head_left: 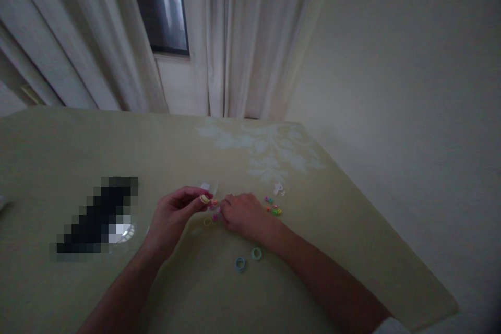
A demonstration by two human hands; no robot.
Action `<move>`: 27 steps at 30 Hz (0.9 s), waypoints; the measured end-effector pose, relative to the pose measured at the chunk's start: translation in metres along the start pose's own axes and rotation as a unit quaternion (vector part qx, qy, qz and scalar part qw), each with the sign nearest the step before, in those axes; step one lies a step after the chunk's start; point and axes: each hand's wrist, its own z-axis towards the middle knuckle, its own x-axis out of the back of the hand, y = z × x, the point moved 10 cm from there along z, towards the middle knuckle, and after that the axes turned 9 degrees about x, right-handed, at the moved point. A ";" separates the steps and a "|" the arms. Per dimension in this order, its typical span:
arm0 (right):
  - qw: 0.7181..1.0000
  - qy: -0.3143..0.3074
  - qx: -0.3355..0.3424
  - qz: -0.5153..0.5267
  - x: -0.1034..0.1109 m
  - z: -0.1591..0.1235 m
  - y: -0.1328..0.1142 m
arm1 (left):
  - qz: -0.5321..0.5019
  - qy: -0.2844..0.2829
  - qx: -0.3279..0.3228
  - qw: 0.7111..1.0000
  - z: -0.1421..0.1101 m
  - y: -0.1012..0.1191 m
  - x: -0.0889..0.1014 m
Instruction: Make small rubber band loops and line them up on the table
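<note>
My left hand [174, 216] is closed in a pinch on a small pale-yellow band [204, 199]. Close to its right, my right hand [246, 214] bends down with its fingers drawn together; whatever they hold is hidden. Between the two hands are several tiny orange, pink and purple pieces [215, 217], too small to name for sure. A thin yellow ring [207, 223] lies just below them. Nearer to me, a blue ring-shaped roll [240, 264] and a pale-green ring-shaped roll [256, 254] rest on the table below my right wrist.
More small bright pieces [276, 212] lie right of my right hand, with white bits [278, 188] behind them. A blurred-out dark object [97, 216] is at the left on the green-covered table [324, 292]. Curtains [258, 36] hang beyond the far edge; a wall [410, 88] rises at right.
</note>
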 end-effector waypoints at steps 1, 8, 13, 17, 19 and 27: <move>1.000 0.000 -0.007 0.007 0.001 -0.001 0.002 | -0.002 0.003 0.001 1.000 0.000 -0.001 0.001; 0.994 -0.020 -0.051 0.098 0.003 -0.006 0.020 | 0.002 0.018 0.002 1.000 0.000 -0.001 0.004; 0.995 -0.021 -0.060 0.080 0.001 -0.005 0.017 | 0.011 0.025 -0.007 1.000 0.001 -0.001 0.003; 0.996 -0.021 -0.052 0.064 0.000 -0.006 0.014 | 0.019 0.027 -0.014 0.999 0.001 0.000 0.004; 0.997 -0.016 -0.041 0.069 0.003 -0.007 0.015 | 0.015 0.028 -0.011 0.999 0.001 -0.001 0.005; 0.992 0.043 -0.025 0.114 0.017 -0.007 0.021 | 0.011 0.029 -0.014 0.999 0.002 -0.001 0.004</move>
